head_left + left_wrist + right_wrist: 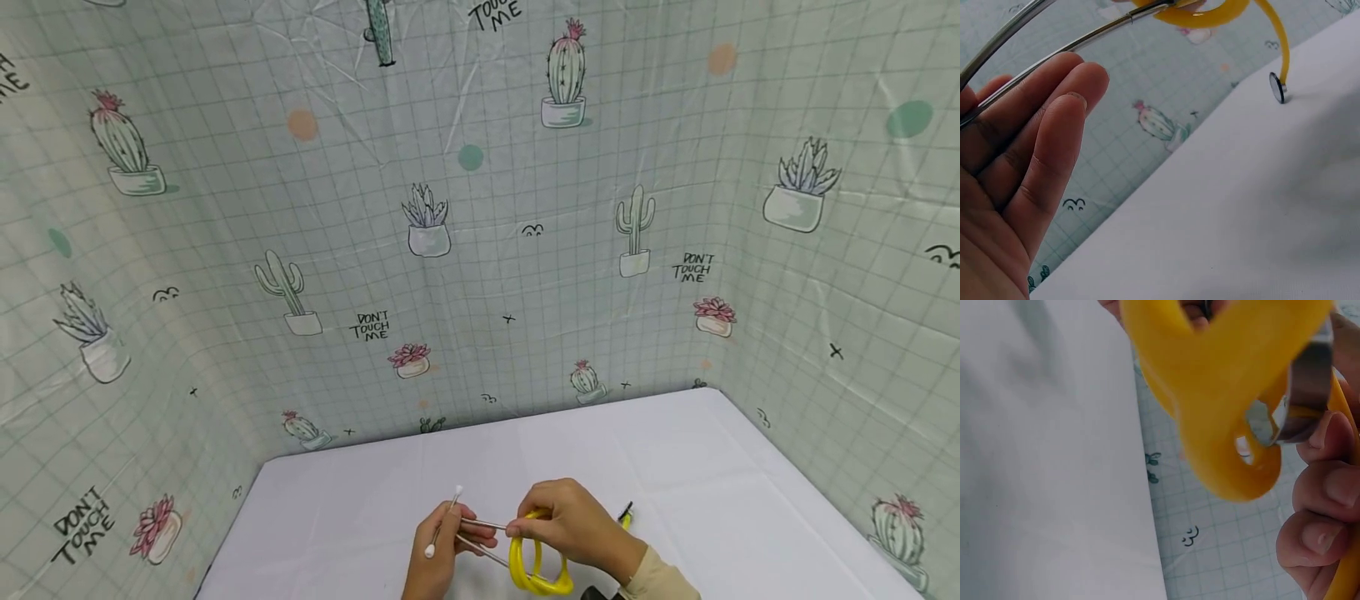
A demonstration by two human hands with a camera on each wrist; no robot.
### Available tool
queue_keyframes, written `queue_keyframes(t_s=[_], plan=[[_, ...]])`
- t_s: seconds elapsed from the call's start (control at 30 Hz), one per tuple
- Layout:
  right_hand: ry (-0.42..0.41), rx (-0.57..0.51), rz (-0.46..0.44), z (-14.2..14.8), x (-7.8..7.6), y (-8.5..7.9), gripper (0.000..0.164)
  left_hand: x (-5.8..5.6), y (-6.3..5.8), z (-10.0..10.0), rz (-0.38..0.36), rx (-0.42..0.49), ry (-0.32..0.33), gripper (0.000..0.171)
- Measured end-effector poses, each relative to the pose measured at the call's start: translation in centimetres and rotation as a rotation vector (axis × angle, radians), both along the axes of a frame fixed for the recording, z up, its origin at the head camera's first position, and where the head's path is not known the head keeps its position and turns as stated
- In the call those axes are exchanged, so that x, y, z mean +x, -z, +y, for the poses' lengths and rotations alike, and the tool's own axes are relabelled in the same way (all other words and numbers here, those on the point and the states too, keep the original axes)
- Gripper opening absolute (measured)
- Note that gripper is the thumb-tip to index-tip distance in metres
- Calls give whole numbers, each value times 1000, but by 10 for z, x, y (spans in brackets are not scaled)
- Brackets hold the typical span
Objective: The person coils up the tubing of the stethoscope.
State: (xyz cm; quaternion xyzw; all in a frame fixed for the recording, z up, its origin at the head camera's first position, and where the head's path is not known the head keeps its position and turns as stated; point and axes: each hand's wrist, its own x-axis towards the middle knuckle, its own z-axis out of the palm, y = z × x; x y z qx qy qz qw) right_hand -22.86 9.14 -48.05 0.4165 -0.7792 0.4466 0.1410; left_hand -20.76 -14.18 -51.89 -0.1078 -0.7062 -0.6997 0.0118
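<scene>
A stethoscope with yellow tubing (516, 567) and silver ear tubes (1072, 47) is held between both hands above the table. My left hand (442, 562) grips the ear tubes, the white eartips (430, 551) sticking out near its thumb. On the other side, the right hand (573, 521) holds the coiled yellow tubing where it meets the metal. Its curled fingers (1319, 487) show beside a shiny metal part (1310, 394) in the right wrist view. The chest piece (1277, 89), dark-rimmed and round, is at the end of the tubing, close to or touching the tabletop.
A white-covered table (360, 508) lies beneath the hands. Fabric walls (480, 275) with cactus prints and a grid surround it at the back and both sides. Part of a dark object (595, 593) shows at the bottom edge, beside the right sleeve (656, 577).
</scene>
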Motion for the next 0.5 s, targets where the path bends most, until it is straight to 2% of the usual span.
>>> queue_keyframes(t_s=[0.27, 0.5], plan=[[41, 95, -156, 1, 0, -5, 24, 2, -1, 0, 9, 77, 95, 42], [82, 125, -163, -1, -2, -5, 29, 4, -2, 2, 10, 100, 128, 45]])
